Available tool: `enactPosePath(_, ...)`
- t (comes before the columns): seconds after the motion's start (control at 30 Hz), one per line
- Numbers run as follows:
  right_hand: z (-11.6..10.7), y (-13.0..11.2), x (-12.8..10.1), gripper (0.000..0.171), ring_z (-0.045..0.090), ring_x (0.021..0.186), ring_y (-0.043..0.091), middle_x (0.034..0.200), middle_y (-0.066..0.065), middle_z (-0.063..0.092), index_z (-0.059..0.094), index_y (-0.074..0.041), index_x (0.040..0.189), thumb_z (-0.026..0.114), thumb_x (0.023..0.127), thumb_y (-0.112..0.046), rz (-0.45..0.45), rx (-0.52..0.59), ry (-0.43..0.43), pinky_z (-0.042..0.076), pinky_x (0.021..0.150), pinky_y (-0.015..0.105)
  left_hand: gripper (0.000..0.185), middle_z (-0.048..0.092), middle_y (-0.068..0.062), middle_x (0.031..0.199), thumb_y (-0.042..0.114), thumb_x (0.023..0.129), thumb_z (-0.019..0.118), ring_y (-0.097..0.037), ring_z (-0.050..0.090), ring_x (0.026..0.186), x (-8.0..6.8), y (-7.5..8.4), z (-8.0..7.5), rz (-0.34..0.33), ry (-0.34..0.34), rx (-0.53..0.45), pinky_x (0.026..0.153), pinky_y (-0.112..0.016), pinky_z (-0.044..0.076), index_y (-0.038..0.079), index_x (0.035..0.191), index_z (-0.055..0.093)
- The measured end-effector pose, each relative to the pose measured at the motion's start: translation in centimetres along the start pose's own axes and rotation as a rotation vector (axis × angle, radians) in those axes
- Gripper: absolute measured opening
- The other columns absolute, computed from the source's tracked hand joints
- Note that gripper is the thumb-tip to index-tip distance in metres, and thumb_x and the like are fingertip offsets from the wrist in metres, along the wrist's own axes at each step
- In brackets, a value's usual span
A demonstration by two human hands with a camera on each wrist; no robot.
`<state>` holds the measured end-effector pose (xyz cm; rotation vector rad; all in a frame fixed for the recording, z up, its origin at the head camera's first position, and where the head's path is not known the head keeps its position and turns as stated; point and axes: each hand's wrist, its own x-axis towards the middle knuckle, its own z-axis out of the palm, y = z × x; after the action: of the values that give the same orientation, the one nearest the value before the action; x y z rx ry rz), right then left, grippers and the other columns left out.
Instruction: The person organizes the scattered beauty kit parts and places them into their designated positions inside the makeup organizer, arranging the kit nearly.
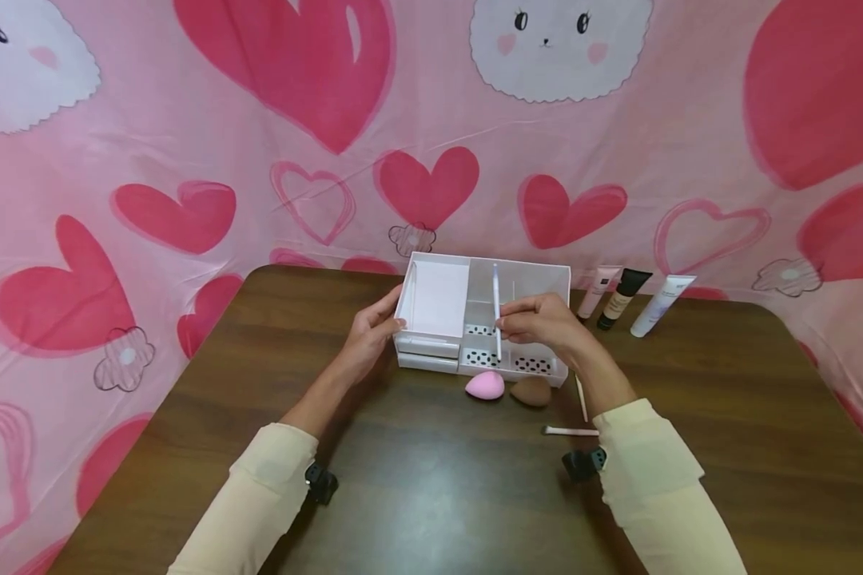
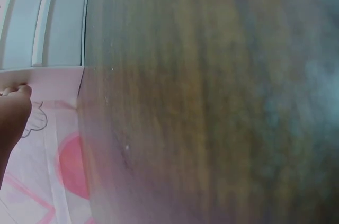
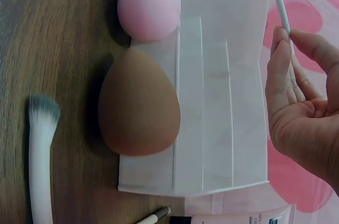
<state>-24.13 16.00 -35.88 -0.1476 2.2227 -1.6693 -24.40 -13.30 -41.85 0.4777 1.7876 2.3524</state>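
Head view: unreadable print on three tubes beside organizer.

the light is soft and even, and the head view is bright and clear. it bends at the edges, so the desk looks curved. my arms drop only faint shadows on it. the view from my left wrist is blurry and hazy, with a pale glow on the wood at the right. the view from my right wrist is sharper, and the brown sponge drops a dark shadow on its left side.
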Motion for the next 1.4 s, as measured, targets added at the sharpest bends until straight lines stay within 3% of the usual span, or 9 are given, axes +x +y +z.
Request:
enactPosePath(0.13,0.5,-0.2,0.3,0.048,0.068,0.075,0.003,0.092,0.003,0.074,0.053,0.015,0.127,0.065,0.089,-0.011,0.004,0.013,-0.018,0.059,0.077,0.024,0.063,0.019,-0.015,0.164,-0.009,0.092,0.042,-0.026,0.018,0.150,-0.1,0.0,-0.1,-0.009,0.008,0.012,0.118,-0.032,0.025,-0.006,0.152,0.021)
enactPosePath(0.37,0.9,-0.5,0.4,0.046,0.068,0.073,0.002,0.079,-0.009,0.071,0.054,0.014,0.127,0.064,0.089,-0.010,0.023,0.038,-0.001,0.059,0.078,0.025,0.063,0.017,-0.016,0.164,-0.009,0.093,0.041,-0.028,0.016,0.151,0.2,-0.1,-0.1,0.002,-0.019,0.016,0.120,-0.040,0.019,-0.006,0.152,0.020)
enactPosePath(0.73,1.3,-1.6,1.4,0.044,0.068,0.074,0.002,0.081,-0.008,0.069,0.052,0.015,0.125,0.063,0.089,-0.009,-0.008,0.066,-0.019,0.058,0.076,0.021,0.063,0.019,-0.015,0.164,-0.008,0.092,0.043,-0.026,0.019,0.150,0.3,0.0,0.2,-0.001,-0.005,0.018,0.117,-0.027,0.028,-0.006,0.152,0.021)
enactPosePath(0.97,2.2,-2.6,2.4,0.044,0.068,0.072,0.003,0.078,-0.009,0.068,0.052,0.014,0.126,0.063,0.090,-0.009,-0.003,0.120,-0.024,0.058,0.074,0.020,0.063,0.019,-0.016,0.164,-0.009,0.092,0.041,-0.026,0.019,0.149,0.1,0.3,0.3,0.011,0.011,0.015,0.107,-0.012,0.037,-0.007,0.152,0.020)
enactPosePath(1.2,3.0,-3.4,2.9,0.043,0.069,0.072,0.005,0.081,-0.006,0.069,0.054,0.011,0.126,0.064,0.090,-0.010,0.030,0.142,-0.002,0.058,0.070,0.020,0.064,0.018,-0.015,0.164,-0.009,0.093,0.041,-0.025,0.017,0.151,-0.1,0.4,0.3,-0.001,0.016,0.022,0.120,-0.035,0.021,-0.006,0.152,0.019)
enactPosePath(1.4,3.4,-3.6,3.5,0.040,0.069,0.074,0.006,0.087,-0.002,0.069,0.058,0.007,0.126,0.065,0.091,-0.012,0.056,0.117,0.014,0.059,0.081,0.028,0.063,0.020,-0.016,0.163,-0.008,0.093,0.041,-0.028,0.020,0.150,0.0,0.3,0.4,0.011,0.006,0.023,0.117,-0.026,0.030,-0.006,0.152,0.021)
